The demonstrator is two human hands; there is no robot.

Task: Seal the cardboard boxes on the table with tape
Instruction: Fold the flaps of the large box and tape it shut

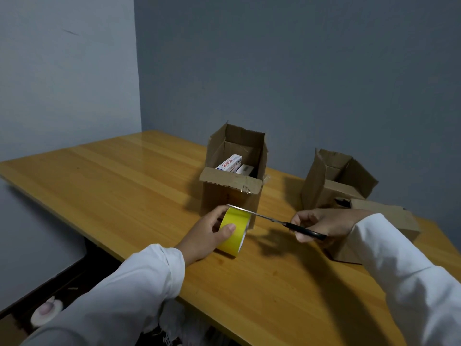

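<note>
My left hand (208,233) grips a yellow tape roll (235,231) held just above the wooden table (124,183). My right hand (321,224) holds black-handled scissors (277,221); their blade lies across the top of the roll. Right behind the roll stands an open cardboard box (234,181) with small white packages inside. A second open box (334,181) stands at the back right. A third box (389,221) lies closer, partly hidden by my right hand and sleeve.
Grey walls meet in a corner behind the table. The table's left edge runs diagonally from the far left toward me. Below it are a dark floor and a pale slipper (46,312).
</note>
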